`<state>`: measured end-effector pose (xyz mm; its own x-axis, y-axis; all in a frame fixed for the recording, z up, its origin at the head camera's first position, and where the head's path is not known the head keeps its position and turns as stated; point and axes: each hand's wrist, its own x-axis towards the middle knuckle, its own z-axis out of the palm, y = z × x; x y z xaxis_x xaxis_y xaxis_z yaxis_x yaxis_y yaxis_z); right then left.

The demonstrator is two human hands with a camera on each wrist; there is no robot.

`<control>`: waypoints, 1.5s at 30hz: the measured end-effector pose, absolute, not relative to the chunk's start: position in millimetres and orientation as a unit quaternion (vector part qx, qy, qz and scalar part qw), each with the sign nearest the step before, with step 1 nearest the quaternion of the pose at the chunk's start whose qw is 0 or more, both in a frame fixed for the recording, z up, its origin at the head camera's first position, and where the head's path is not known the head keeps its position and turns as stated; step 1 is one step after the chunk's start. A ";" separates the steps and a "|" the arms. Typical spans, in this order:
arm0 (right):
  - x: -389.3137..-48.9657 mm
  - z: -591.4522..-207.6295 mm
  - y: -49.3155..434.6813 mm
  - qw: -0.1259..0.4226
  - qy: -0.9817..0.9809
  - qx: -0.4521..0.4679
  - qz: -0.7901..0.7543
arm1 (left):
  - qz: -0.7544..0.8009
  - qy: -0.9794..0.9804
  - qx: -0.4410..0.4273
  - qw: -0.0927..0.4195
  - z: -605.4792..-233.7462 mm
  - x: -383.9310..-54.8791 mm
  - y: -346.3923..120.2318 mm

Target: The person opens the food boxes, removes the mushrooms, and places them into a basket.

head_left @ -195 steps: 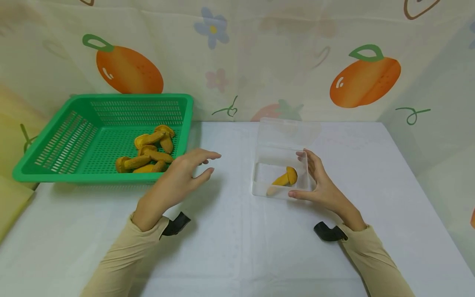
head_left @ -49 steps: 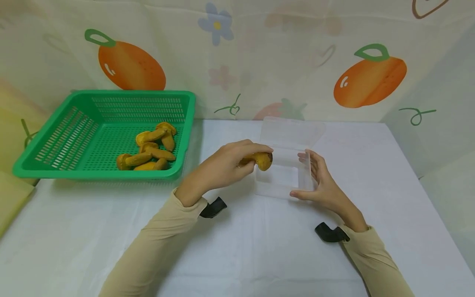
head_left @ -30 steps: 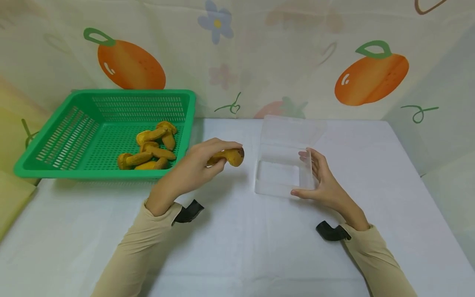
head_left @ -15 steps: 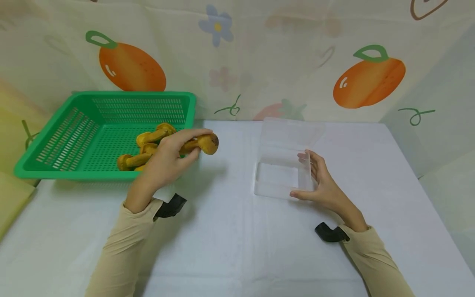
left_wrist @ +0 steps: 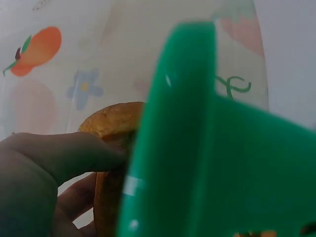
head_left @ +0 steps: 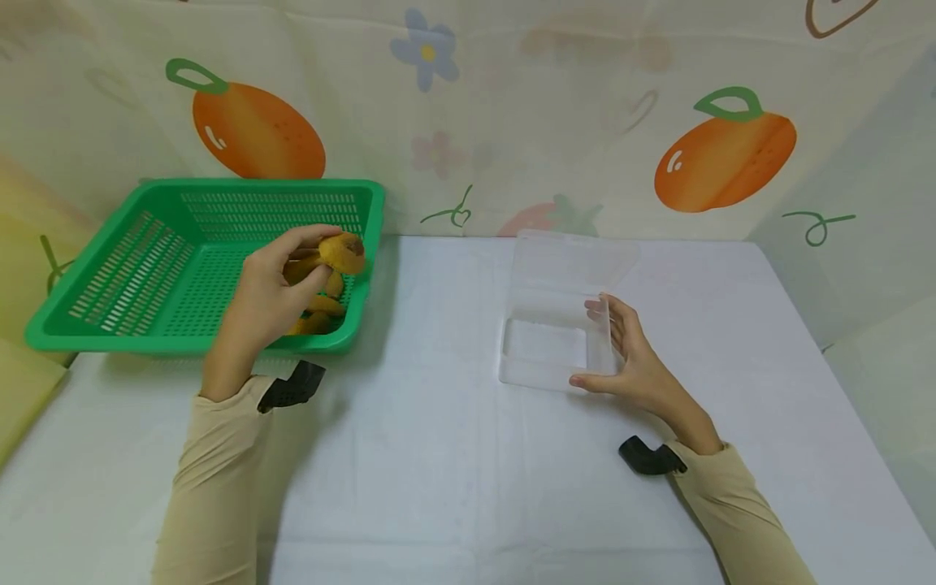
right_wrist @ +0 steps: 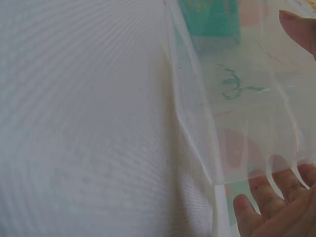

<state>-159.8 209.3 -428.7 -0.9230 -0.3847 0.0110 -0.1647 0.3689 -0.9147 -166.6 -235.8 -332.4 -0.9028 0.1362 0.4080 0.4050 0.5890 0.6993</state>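
Observation:
My left hand (head_left: 266,284) pinches a yellow-brown mushroom (head_left: 342,253) by its stem, cap pointing right, over the right part of the green plastic basket (head_left: 205,345). Several more mushrooms (head_left: 322,313) lie in the basket below, partly hidden by that hand. In the left wrist view, the basket's rim (left_wrist: 177,128) hides part of the held mushroom (left_wrist: 113,120). My right hand (head_left: 632,357) grips the right side of a clear plastic box (head_left: 544,345), thumb at the front and fingers behind. The box stands empty on the table, its clear lid (head_left: 563,260) raised at the back.
A white cloth covers the table (head_left: 439,455). Behind it hangs a cream curtain (head_left: 497,106) printed with fruit and flowers. Yellow cloth (head_left: 25,390) lies at the left edge. Each sleeve cuff carries a black wrist piece (head_left: 292,386).
The mushroom that lay in the clear box has been lifted out by my left hand and carried left to above the green basket. My right hand has stayed on the box.

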 end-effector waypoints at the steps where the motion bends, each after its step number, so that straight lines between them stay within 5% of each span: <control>1: -160.0 -428.8 209.2 0.103 0.821 -0.167 -0.536 | -0.426 -0.878 -0.152 0.159 -333.0 -167.3 -238.5; 25: -160.7 -429.7 209.3 0.109 0.816 -0.162 -0.545 | -0.327 -0.942 -0.072 0.020 -342.4 -172.9 -269.0; 45: -159.3 -430.1 209.9 0.101 0.815 -0.174 -0.543 | -0.295 -0.953 -0.062 0.031 -341.1 -173.2 -263.1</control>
